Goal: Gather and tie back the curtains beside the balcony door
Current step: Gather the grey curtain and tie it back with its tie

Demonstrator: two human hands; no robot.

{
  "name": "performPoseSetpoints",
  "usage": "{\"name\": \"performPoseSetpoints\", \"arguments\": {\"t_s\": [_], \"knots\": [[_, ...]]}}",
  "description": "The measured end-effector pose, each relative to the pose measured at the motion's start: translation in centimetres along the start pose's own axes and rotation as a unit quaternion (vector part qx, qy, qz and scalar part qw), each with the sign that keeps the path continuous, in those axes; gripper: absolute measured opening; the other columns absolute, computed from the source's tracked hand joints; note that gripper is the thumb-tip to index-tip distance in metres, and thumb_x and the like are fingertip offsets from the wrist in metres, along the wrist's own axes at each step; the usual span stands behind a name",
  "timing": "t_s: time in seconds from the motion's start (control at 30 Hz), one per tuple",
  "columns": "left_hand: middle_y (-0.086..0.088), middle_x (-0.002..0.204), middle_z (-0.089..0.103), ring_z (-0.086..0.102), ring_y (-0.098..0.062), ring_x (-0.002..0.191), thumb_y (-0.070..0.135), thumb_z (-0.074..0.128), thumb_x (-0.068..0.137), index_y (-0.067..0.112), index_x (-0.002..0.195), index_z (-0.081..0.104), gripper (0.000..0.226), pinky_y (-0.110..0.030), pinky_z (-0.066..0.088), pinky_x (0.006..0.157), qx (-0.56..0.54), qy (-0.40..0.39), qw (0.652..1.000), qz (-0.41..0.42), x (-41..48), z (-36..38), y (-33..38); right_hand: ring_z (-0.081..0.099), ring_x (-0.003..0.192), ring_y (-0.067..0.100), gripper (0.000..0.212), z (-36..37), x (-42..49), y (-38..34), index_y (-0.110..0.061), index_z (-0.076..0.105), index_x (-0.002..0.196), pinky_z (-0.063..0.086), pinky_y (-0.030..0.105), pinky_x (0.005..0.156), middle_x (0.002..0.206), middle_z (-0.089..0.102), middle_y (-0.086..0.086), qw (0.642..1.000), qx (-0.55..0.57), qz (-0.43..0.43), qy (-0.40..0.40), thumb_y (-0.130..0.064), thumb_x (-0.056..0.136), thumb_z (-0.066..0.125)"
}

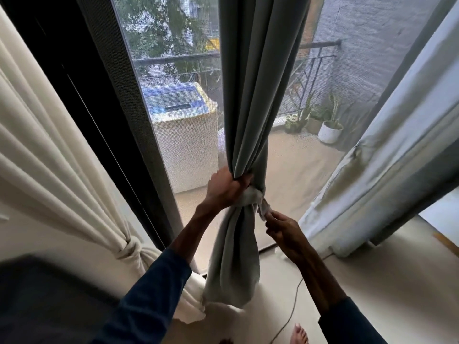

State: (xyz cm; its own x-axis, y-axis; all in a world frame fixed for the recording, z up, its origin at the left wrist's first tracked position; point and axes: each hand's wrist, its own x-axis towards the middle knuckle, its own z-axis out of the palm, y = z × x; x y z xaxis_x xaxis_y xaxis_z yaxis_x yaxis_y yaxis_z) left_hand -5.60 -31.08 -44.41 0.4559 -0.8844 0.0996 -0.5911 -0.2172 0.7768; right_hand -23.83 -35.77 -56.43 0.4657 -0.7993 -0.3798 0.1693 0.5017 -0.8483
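Cinching the grey curtain (248, 95), bunched before the balcony door (173, 70), seems nearly done: left grip (226, 187) clenches its folds just above the pale tie (252, 196), right grip (283, 229) pinches the tie's loose end. The cream curtain (49, 145) is already knotted; the bluish curtain (385, 182) hangs untied.

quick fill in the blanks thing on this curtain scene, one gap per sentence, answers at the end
1. The left hand grips the grey curtain just ____ the pale tie.
2. The right hand pinches the tie's loose ____.
3. The cream curtain is already tied in a ____.
4. The washing machine stands outside, to the ____ of the grey curtain.

Missing words: above; end; knot; left
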Motion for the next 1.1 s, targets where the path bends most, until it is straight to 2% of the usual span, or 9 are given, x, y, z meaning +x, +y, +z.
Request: {"name": "performPoseSetpoints", "arguments": {"t_s": [0.2, 0.37, 0.53, 0.6, 0.67, 0.8, 0.9, 0.97, 1.1], "knots": [[-0.005, 0.088, 0.063, 0.059, -0.027, 0.080, 0.046, 0.053, 0.086, 0.011, 0.096, 0.061, 0.037, -0.035, 0.046, 0.069, -0.016, 0.024, 1.000, 0.007, -0.3, 1.2, 0.2, 0.049, 0.071, 0.012, 0.015, 0.4, 0.0, -0.8, -0.012, 0.076, 0.105, 0.047, 0.031, 0.080, 0.078, 0.052, 0.003, 0.999, -0.011, 0.005, 0.030, -0.016, 0.093, 0.068], [-0.004, 0.083, 0.066, 0.064, -0.029, 0.078, 0.057, 0.053, 0.086, 0.013, 0.093, 0.066, 0.046, -0.036, 0.050, 0.067, 0.011, 0.040, 0.998, 0.038, -0.3, 1.6, -0.8, 0.052, 0.081, 0.014, 0.031, 0.7, -0.5, -0.7, -0.013, 0.072, 0.119, 0.049, 0.030, 0.081, 0.087, 0.061, -0.001, 1.000, -0.007, -0.013, 0.025, -0.025, 0.090, 0.072], [0.017, 0.089, 0.069, 0.066, 0.001, 0.079, 0.078, 0.063, 0.074, 0.030, 0.108, 0.065, 0.059, -0.022, 0.055, 0.066, -0.028, 0.032, 0.997, 0.067, -0.8, 2.2, -1.3, 0.056, 0.090, 0.018, 0.034, 0.5, -0.4, -1.2, -0.017, 0.072, 0.121, 0.051, 0.036, 0.087, 0.097, 0.067, 0.004, 1.000, 0.000, -0.018, 0.013, -0.029, 0.090, 0.073], [0.021, 0.088, 0.069, 0.064, 0.009, 0.078, 0.076, 0.068, 0.070, 0.031, 0.108, 0.066, 0.059, -0.011, 0.051, 0.061, -0.051, 0.023, 0.994, 0.089, -1.1, 2.1, -1.1, 0.064, 0.107, 0.025, 0.034, 0.4, -0.4, -1.4, -0.016, 0.070, 0.123, 0.050, 0.044, 0.100, 0.117, 0.071, 0.014, 1.000, 0.006, -0.022, -0.008, -0.029, 0.092, 0.071], [0.020, 0.094, 0.070, 0.066, 0.009, 0.083, 0.077, 0.072, 0.065, 0.031, 0.111, 0.066, 0.065, -0.012, 0.054, 0.064, -0.076, -0.001, 0.992, 0.103, -1.1, 2.1, -1.1, 0.062, 0.121, 0.030, 0.033, 0.1, -0.6, -1.7, -0.013, 0.068, 0.126, 0.045, 0.048, 0.107, 0.129, 0.066, 0.018, 0.999, 0.010, -0.027, -0.025, -0.028, 0.095, 0.067], [0.029, 0.096, 0.062, 0.061, 0.013, 0.086, 0.074, 0.078, 0.055, 0.035, 0.111, 0.058, 0.071, -0.006, 0.050, 0.066, -0.064, -0.033, 0.989, 0.126, -0.9, 2.2, -1.4, 0.063, 0.122, 0.030, 0.035, -0.1, -0.9, -2.2, -0.014, 0.068, 0.127, 0.048, 0.047, 0.106, 0.127, 0.068, 0.016, 0.999, 0.009, -0.030, -0.018, -0.028, 0.095, 0.067], [0.022, 0.104, 0.063, 0.064, 0.003, 0.090, 0.064, 0.085, 0.057, 0.024, 0.115, 0.060, 0.074, -0.011, 0.053, 0.067, -0.062, -0.030, 0.986, 0.150, -0.5, 2.8, -2.6, 0.064, 0.120, 0.027, 0.033, -0.5, -0.9, -2.2, -0.016, 0.069, 0.126, 0.050, 0.040, 0.099, 0.124, 0.070, 0.013, 1.000, 0.004, -0.030, 0.005, -0.025, 0.093, 0.068], [0.016, 0.099, 0.064, 0.065, 0.001, 0.083, 0.062, 0.086, 0.056, 0.021, 0.108, 0.061, 0.071, -0.016, 0.055, 0.063, -0.058, -0.003, 0.992, 0.114, -0.6, 3.2, -3.4, 0.065, 0.119, 0.025, 0.036, -0.9, -0.8, -2.1, -0.013, 0.067, 0.127, 0.050, 0.039, 0.100, 0.121, 0.072, 0.012, 0.999, 0.011, -0.033, 0.034, -0.021, 0.092, 0.069], [0.010, 0.068, 0.064, 0.061, -0.003, 0.062, 0.073, 0.079, 0.058, 0.021, 0.070, 0.059, 0.057, -0.030, 0.054, 0.060, -0.033, 0.068, 0.996, 0.054, -1.2, 4.4, -4.5, 0.066, 0.115, 0.021, 0.031, -2.0, -1.0, -2.0, -0.014, 0.068, 0.121, 0.049, 0.039, 0.102, 0.117, 0.074, 0.007, 0.993, 0.029, -0.058, 0.103, -0.012, 0.091, 0.068]]}}
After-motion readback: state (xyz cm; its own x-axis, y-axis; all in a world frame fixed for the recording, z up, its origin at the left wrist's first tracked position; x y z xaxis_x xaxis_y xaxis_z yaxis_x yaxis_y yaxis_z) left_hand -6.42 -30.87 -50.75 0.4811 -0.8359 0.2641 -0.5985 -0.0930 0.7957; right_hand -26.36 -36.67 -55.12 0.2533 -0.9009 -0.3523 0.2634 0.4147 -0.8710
